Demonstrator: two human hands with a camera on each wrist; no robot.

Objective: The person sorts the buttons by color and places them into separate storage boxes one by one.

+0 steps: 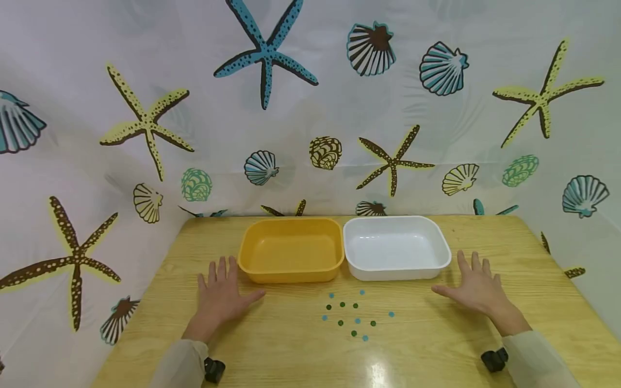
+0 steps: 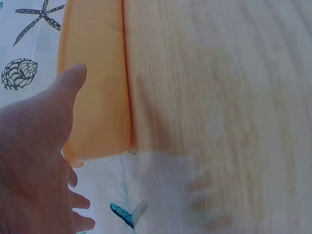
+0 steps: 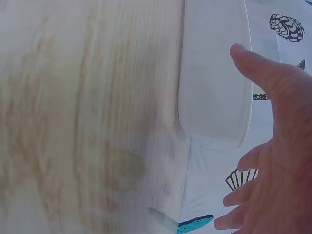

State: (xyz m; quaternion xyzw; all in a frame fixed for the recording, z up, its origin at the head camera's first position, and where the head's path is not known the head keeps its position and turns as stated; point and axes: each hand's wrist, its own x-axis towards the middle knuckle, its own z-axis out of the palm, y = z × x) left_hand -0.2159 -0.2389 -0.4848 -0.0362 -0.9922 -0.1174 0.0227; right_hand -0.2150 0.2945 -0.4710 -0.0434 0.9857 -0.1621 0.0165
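Observation:
My left hand (image 1: 222, 296) is spread with straight fingers near the front left corner of an orange-yellow tub (image 1: 291, 277). Holding nothing, my right hand (image 1: 475, 288) has its fingers spread too, by the front right corner of a white tub (image 1: 398, 274). Both tubs stand side by side, their rims close together. In front of them lie several small round discs, some green (image 1: 340, 323) and some light blue (image 1: 391, 314), loosely scattered. The left wrist view shows my left thumb (image 2: 73, 78) overlapping the orange-yellow tub's side; my right thumb (image 3: 248, 58) overlaps the white tub likewise.
Everything stands on a light wooden table (image 1: 291, 345). A white cloth (image 1: 310, 108) printed with starfish and shells hangs behind the table and along both sides. A small black device (image 1: 214, 371) is at the left wrist, and another black device (image 1: 495, 359) at the right.

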